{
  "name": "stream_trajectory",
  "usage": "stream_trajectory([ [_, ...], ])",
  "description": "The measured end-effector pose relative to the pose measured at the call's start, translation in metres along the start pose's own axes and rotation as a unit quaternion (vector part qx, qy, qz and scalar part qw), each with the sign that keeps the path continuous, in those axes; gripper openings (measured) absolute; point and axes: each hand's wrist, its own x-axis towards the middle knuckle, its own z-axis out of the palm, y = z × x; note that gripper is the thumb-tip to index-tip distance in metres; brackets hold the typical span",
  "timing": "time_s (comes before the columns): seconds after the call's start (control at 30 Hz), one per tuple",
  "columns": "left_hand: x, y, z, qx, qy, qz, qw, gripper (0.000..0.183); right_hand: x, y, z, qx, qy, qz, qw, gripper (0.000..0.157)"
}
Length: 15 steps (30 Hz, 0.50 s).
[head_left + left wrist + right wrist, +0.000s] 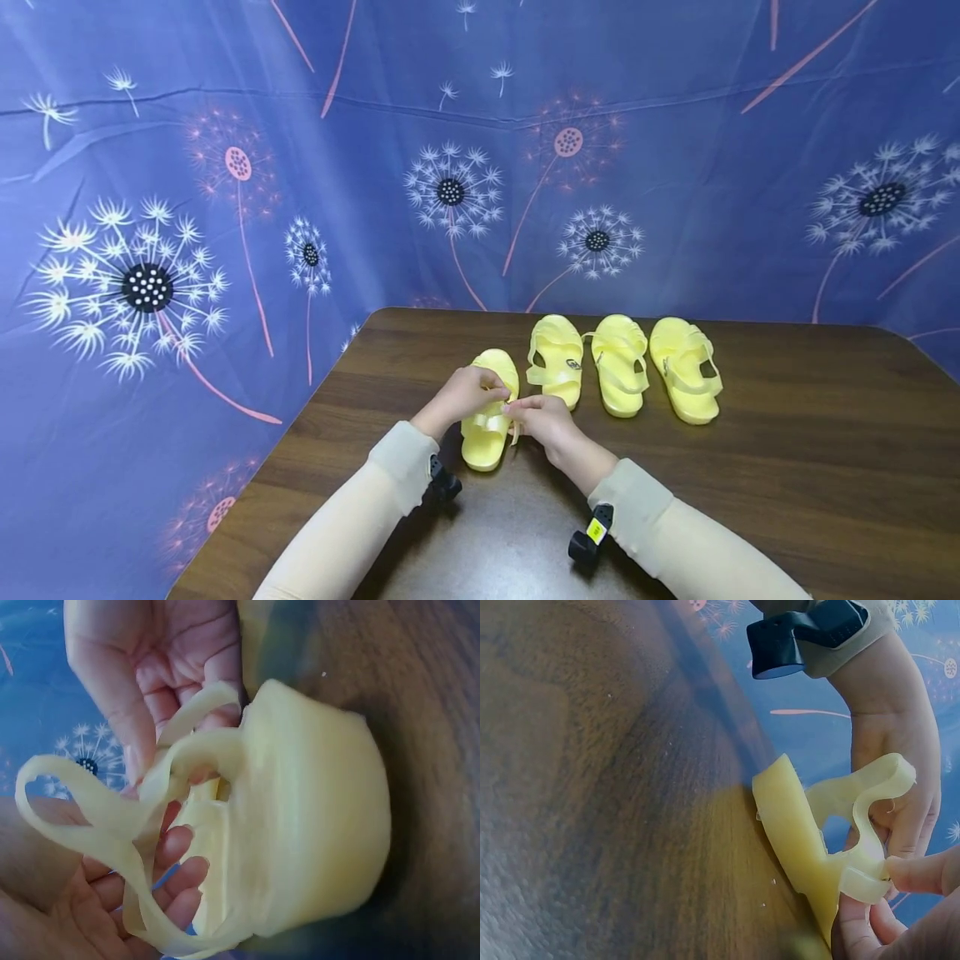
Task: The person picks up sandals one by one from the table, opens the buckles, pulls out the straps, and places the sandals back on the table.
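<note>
A yellow sandal (486, 450) lies on the table, leftmost of several, with its heel toward me. My left hand (467, 392) reaches over it from the left, its curled fingers holding the straps. From the right side, my right hand (546, 421) pinches the side of a strap (862, 885) between thumb and fingers. In the left wrist view the sandal's heel (319, 817) faces the camera, and the looped straps (82, 802) stand up in front of both hands. The exact spot where the fingertips meet the strap is partly hidden.
Three more yellow sandals, a left one (555, 379), a middle one (621, 400) and a right one (693, 406), stand in a row to the right on the brown wooden table (810, 467). A blue dandelion-print cloth (675, 167) hangs behind the table and on its left.
</note>
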Motion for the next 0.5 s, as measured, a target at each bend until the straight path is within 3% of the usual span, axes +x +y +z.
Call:
stream_trajectory([
  [0.33,0.0,-0.009,-0.001,-0.022,0.001,-0.017,0.9996,0.017,-0.002,0.001,0.002,-0.017,0.007,0.004,1.0,0.017],
  [0.5,0.0,-0.016,-0.002,-0.01,0.024,-0.028,0.9993,0.016,-0.003,0.001,0.001,-0.009,0.008,-0.002,1.0,0.019],
])
